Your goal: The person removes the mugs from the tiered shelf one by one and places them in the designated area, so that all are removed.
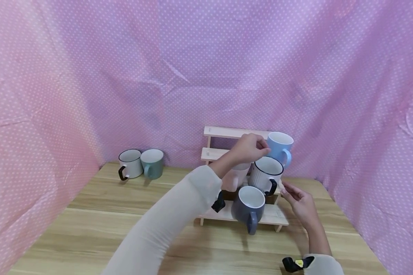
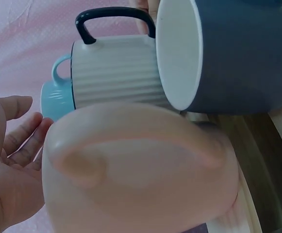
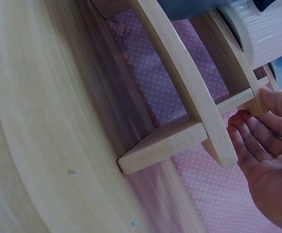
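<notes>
A tiered wooden rack [image 1: 223, 132] carries several mugs. My left hand [image 1: 250, 148] is at the light blue mug [image 1: 277, 147] high on the right, fingertips beside its wall; whether they touch cannot be told. Below it stands a ribbed white mug [image 1: 261, 176] with black rim and handle. A pale pink mug [image 2: 141, 194], partly hidden by my left forearm in the head view, sits to its left. The dark grey mug [image 1: 245, 209] is on the lowest tier. My right hand [image 3: 272, 155] pinches the end of a middle tier [image 3: 251, 104] between thumb and fingers.
On the left of the wooden table [image 1: 89, 221], a white mug [image 1: 134, 168] with a black handle stands beside a green mug [image 1: 154, 168]. A pink dotted cloth [image 1: 179, 95] hangs behind and along both sides.
</notes>
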Demonstrator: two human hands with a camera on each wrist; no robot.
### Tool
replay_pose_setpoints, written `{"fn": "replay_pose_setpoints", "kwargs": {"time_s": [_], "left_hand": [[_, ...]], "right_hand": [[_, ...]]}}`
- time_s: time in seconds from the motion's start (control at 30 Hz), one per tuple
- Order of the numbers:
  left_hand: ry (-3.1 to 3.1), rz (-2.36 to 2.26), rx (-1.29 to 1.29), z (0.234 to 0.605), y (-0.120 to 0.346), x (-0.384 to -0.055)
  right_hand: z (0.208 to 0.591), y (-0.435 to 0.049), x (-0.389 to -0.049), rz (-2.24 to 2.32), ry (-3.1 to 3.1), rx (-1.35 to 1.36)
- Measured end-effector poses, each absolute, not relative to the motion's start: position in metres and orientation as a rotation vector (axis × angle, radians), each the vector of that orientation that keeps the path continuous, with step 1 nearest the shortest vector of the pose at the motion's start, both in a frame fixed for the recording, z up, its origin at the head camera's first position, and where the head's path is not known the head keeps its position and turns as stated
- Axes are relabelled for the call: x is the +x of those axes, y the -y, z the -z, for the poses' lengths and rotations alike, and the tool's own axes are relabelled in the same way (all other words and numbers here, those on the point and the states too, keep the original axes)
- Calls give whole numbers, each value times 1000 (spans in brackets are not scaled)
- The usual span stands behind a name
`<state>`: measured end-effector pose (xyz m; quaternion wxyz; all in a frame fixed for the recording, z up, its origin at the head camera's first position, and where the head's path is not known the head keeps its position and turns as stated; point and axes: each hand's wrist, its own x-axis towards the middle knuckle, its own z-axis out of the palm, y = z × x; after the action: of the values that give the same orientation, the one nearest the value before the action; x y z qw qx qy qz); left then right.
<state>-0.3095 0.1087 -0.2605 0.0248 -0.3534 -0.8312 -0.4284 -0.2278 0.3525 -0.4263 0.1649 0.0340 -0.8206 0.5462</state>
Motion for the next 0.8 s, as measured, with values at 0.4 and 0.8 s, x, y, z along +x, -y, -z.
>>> {"fn": "replay_pose_setpoints", "kwargs": {"time_s": [0.4, 0.8], "left_hand": [[2601, 1230, -1198, 267, -128, -302], [2650, 1202, -1186, 268, -148, -293]], "right_hand": [[430, -352, -228, -1561, 2317, 111], [429, -351, -228, -1506, 2341, 93]]}}
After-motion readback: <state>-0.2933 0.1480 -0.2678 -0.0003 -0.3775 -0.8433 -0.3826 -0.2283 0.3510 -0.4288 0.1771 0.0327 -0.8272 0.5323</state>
